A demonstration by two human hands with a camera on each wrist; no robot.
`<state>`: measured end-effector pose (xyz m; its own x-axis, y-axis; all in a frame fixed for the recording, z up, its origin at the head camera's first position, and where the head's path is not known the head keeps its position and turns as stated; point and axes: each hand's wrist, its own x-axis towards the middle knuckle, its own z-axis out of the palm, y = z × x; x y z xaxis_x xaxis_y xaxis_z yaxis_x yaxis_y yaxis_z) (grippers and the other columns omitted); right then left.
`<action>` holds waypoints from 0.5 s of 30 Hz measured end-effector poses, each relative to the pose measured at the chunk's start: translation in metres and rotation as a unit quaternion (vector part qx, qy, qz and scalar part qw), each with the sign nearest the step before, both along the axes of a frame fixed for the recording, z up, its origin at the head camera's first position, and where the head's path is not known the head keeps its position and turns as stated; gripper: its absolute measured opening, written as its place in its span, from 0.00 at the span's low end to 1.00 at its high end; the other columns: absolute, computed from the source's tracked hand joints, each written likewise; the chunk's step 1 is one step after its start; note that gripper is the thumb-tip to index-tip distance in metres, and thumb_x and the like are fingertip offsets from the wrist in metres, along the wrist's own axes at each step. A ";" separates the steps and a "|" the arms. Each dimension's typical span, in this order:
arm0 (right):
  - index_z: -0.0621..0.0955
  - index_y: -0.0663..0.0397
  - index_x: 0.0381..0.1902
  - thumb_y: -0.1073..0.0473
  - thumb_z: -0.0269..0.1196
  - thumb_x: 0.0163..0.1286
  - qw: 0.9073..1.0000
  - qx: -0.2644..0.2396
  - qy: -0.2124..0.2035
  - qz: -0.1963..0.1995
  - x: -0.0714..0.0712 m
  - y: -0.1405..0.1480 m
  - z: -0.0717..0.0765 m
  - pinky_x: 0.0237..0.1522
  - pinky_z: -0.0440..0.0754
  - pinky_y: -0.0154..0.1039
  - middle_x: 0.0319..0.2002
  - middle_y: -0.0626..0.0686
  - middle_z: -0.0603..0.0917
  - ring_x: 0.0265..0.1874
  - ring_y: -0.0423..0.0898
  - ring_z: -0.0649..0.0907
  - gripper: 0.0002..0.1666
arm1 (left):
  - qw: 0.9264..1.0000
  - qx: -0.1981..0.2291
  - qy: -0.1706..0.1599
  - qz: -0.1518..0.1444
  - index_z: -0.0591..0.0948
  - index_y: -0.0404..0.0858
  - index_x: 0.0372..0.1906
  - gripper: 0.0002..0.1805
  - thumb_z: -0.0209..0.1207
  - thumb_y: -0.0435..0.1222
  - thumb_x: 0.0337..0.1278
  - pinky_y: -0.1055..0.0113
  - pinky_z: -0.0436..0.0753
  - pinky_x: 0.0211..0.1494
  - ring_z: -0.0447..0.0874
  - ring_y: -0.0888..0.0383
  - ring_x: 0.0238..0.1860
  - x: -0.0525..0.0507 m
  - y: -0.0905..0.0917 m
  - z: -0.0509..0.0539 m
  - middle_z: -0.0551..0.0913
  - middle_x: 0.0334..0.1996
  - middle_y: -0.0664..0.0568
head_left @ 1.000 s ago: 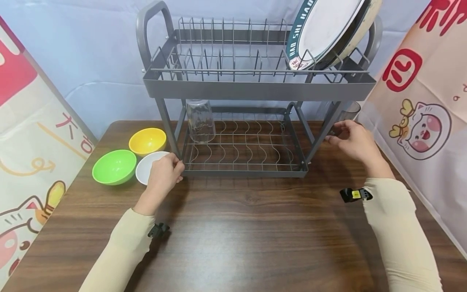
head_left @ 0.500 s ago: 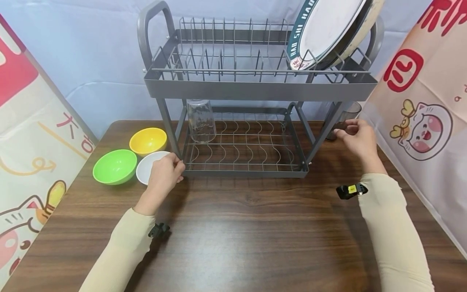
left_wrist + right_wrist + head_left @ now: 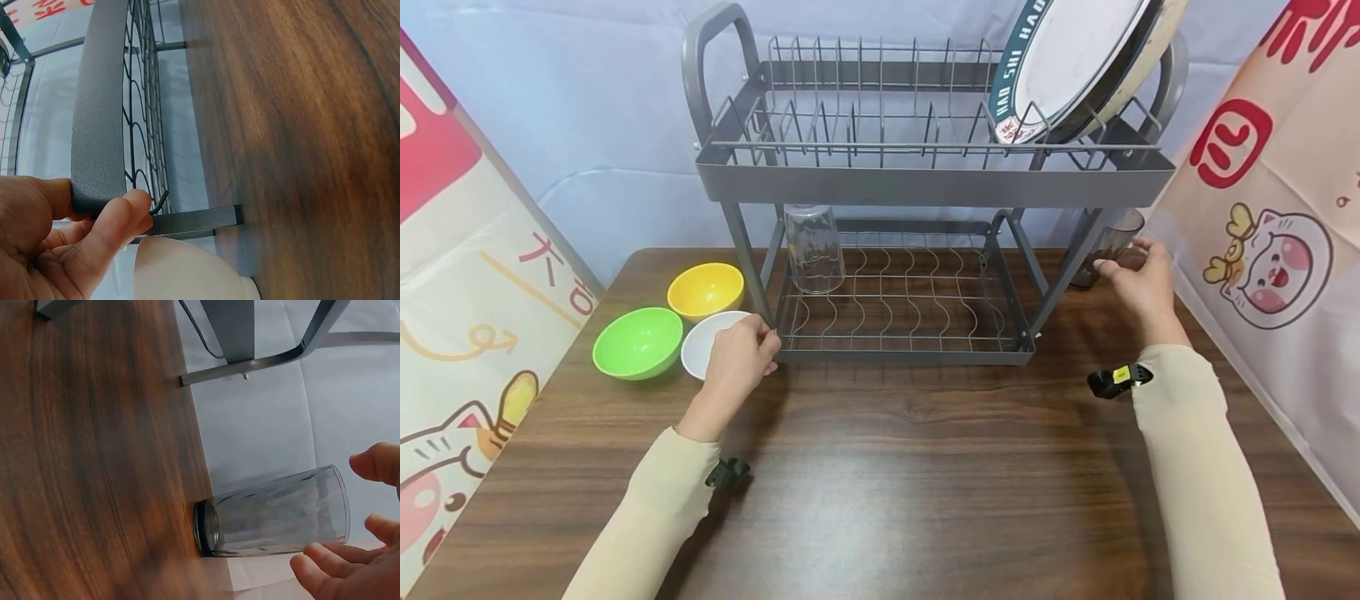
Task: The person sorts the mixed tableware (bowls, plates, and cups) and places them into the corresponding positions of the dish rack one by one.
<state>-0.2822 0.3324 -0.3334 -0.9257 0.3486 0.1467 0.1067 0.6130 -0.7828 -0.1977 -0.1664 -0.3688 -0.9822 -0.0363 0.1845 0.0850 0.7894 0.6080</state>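
Observation:
A grey two-tier dish rack (image 3: 936,185) stands at the back of the table. My left hand (image 3: 737,354) grips the front left corner of its lower tier; in the left wrist view thumb and fingers (image 3: 112,222) pinch the rail's end. Beside the rack's right side, a smoky drinking glass (image 3: 281,515) stands upright on the table. My right hand (image 3: 1142,279) is at this glass with thumb and fingers spread apart, the fingers close to its rim. Whether they touch it I cannot tell. A clear glass (image 3: 814,250) stands upside down at the left of the lower tier.
Left of the rack sit a yellow bowl (image 3: 706,290), a green bowl (image 3: 638,343) and a white bowl (image 3: 698,348), partly behind my left hand. A plate with a green rim (image 3: 1011,79) leans in the upper tier's right end, with another dish behind it. Printed cloths flank the table.
My right hand has shifted a little to the right and up beside the smoky glass, and its fingers have spread. The left hand keeps its hold on the dish rack.

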 end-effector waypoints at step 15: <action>0.45 0.54 0.72 0.49 0.57 0.64 1.000 0.002 -0.015 0.007 -0.018 0.016 0.009 0.60 0.58 0.53 0.65 0.69 0.58 0.62 0.62 0.61 0.48 | 1.000 0.001 0.010 -0.001 0.76 0.34 0.28 0.06 0.50 0.31 0.54 0.67 0.72 0.19 0.81 0.59 0.16 0.000 0.000 0.000 0.79 0.14 0.52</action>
